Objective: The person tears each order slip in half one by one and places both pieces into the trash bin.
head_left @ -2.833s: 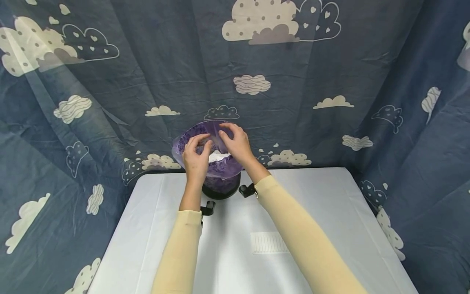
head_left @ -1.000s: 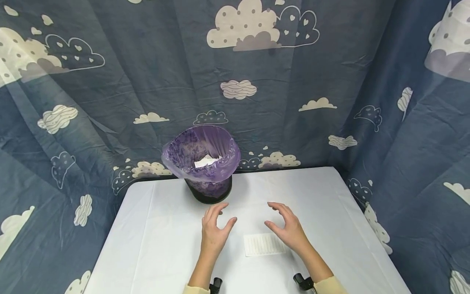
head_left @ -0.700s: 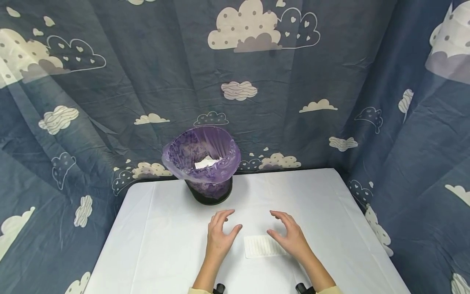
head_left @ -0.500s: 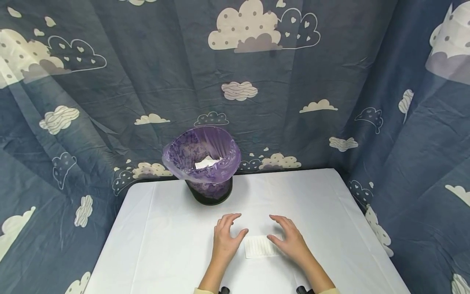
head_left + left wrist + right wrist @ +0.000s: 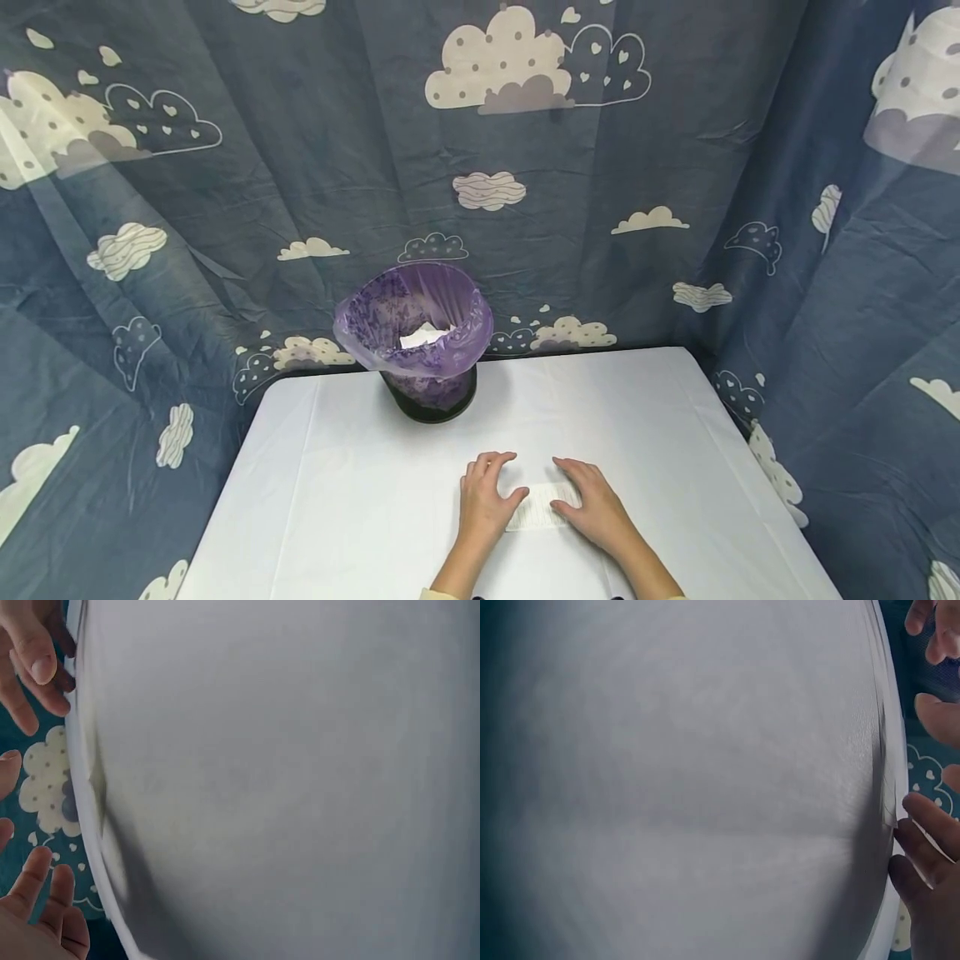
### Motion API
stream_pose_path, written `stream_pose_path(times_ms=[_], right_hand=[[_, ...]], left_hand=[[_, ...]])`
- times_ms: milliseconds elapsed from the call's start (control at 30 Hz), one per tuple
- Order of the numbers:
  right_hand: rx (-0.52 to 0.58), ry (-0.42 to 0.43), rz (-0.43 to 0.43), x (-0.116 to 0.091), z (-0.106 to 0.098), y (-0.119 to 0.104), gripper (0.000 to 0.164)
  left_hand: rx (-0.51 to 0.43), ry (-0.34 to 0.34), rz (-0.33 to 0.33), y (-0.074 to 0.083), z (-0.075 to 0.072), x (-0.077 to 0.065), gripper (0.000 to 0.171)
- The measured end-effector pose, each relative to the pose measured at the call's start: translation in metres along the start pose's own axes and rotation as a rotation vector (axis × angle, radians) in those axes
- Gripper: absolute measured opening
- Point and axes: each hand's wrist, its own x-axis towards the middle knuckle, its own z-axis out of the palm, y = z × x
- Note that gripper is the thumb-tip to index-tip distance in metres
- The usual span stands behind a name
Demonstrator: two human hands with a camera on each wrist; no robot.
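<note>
A small white card with rows of faint lines (image 5: 538, 512) lies flat on the table in the head view, its ends partly hidden by the hands. My left hand (image 5: 482, 502) is at its left end, thumb and fingers gently curved apart. Facing it from the right end is my right hand (image 5: 597, 510), curved the same way. Neither hand holds anything, and whether a fingertip touches the card I cannot tell. The left wrist view catches the left hand's fingers (image 5: 58, 900) low at the left edge; the right wrist view has the right hand's fingers (image 5: 922, 844) at the right edge.
At the back left of the white table (image 5: 360, 500) stands a dark bin lined with a purple plastic bag (image 5: 450, 358). White crumpled paper (image 5: 423, 336) lies inside it. A dark blue curtain with cloud prints (image 5: 570, 275) hangs behind and at both sides.
Both hands have come back from over the bin toward the near side of the table. Over the last second they moved closer together around the card, the left hand shifting right.
</note>
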Motion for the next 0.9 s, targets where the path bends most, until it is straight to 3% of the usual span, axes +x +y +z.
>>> stream_pose_path(times_ms=[367,900], right_hand=[[-0.145,0.012,-0.086,0.004,0.004,-0.002,0.07],[-0.144,-0.011,0.009,0.005,0.01,-0.015,0.044]], left_hand=[[0.026,-0.174,-0.075,0.0,0.014,0.005,0.062],[0.106,-0.235,-0.048,0.0,0.019,0.001,0.054]])
